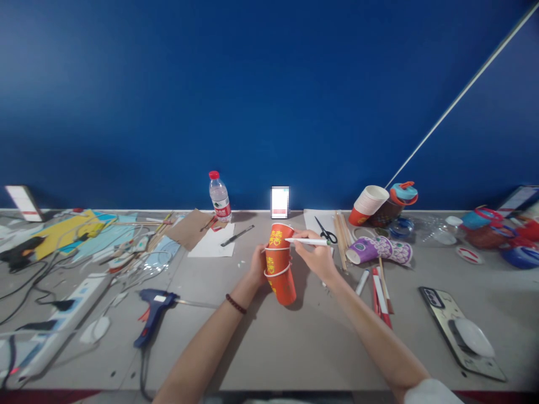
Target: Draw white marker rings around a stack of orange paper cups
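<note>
Grey flat worktable [295, 342] spans the view, against a deep blue wall [269, 84]. Left side is cluttered: white power strip [63, 317], tangle of black cables, yellow and light-blue paper sheets [76, 230]. Blue glue gun [152, 314] lies on its side, left of the person's forearms. Phone in a patterned case [461, 331] lies flat at far right.

Stack of nested red paper cups with gold characters [280, 264] sits at table centre, tilted, rims pointing up and away, base end touching the table. Left hand [257, 266] is wrapped around the stack's left side, fingers curled behind it, holding it firmly; dark bead bracelet on that wrist. Right hand [316, 255] is closed in a pinch grip on a thin white pen-like stick [307, 241], held roughly level, tip touching the upper cup just under its rim.

Behind: clear plastic water bottle with red cap [219, 197], small lit white screen [280, 202], tipped stack of red-and-white paper cups [367, 205]. Right of the hands: purple patterned paper cups lying on their side [377, 249], bundle of wooden sticks [342, 235], black-handled scissors [326, 231] on a white sheet.
</note>
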